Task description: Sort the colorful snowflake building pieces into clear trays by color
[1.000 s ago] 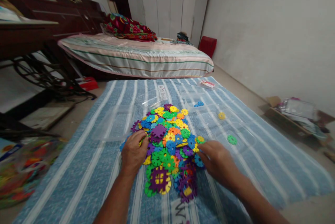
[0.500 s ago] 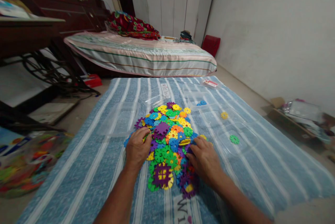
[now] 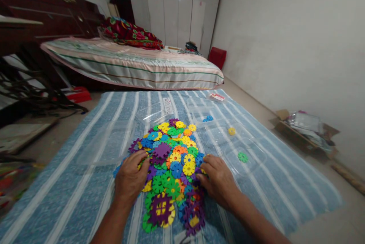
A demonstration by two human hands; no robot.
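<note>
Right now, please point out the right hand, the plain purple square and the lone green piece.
Right hand (image 3: 219, 177), head view: back of hand.
Plain purple square (image 3: 162, 150), head view: flat middle.
Lone green piece (image 3: 243, 157), head view: top face.

left grip (image 3: 130, 177), right grip (image 3: 219, 179) and both forearms (image 3: 110, 219) are bare.

Pieces (image 3: 168, 180) on cloth (image 3: 71, 183) between hands (image 3: 131, 177), trays (image 3: 255, 154) right, bed (image 3: 142, 70) behind

Heaped pieces (image 3: 169, 175) between 2 hands (image 3: 132, 175) (image 3: 219, 177), plastic trays (image 3: 255, 162) rightward, open air above
</note>
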